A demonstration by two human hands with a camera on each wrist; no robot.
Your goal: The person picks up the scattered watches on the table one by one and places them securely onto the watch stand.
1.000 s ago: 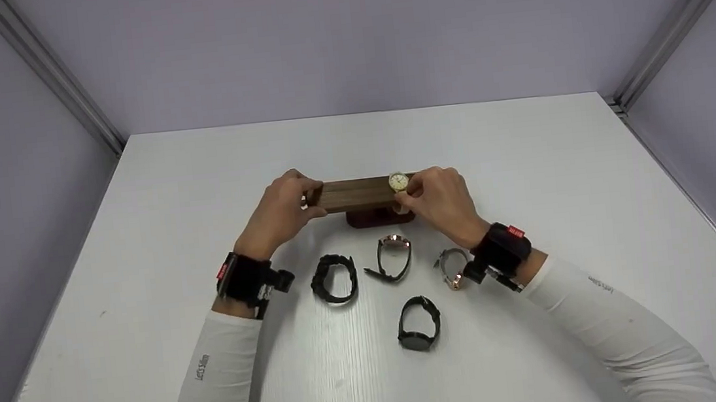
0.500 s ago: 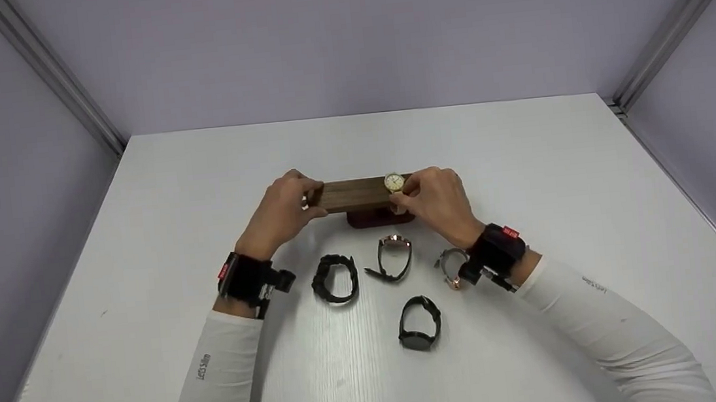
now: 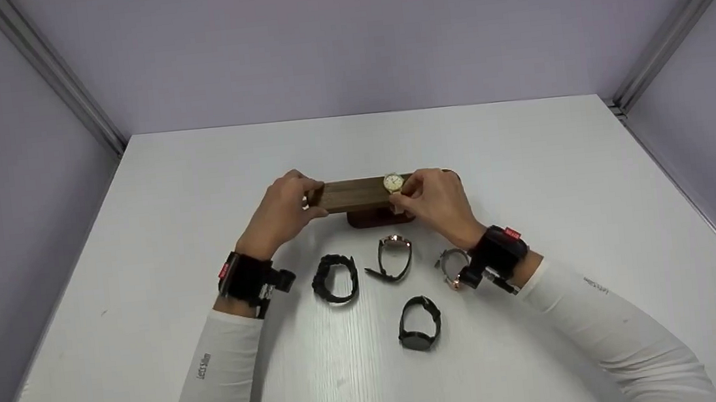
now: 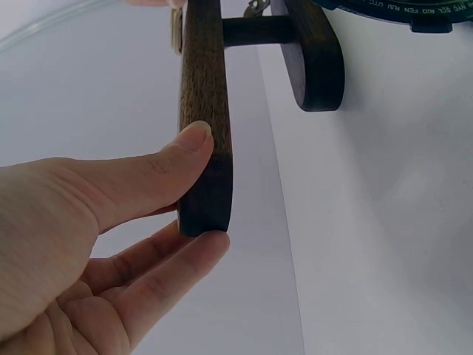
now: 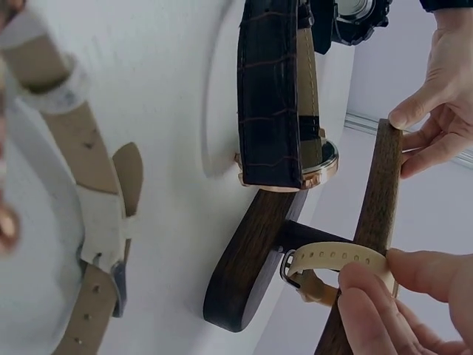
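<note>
A dark wooden T-shaped watch stand (image 3: 357, 194) stands mid-table. My left hand (image 3: 280, 212) grips the left end of its bar (image 4: 205, 148) between thumb and fingers. A gold watch with a white dial (image 3: 394, 183) and a tan strap (image 5: 336, 259) sits on the bar near its right end. My right hand (image 3: 433, 200) pinches that watch, its fingertips (image 5: 362, 285) on the strap. The stand's base (image 5: 247, 259) rests on the table.
Several watches lie on the white table (image 3: 525, 165) in front of the stand: a black one (image 3: 334, 279), a rose-gold one with a dark strap (image 3: 393, 256), a light-strapped one (image 3: 450, 267) by my right wrist, another black one (image 3: 418, 324) nearest me. Grey walls enclose the table.
The gold watch has slid a little to the left along the bar with my right hand. My left hand has stayed on the bar's left end.
</note>
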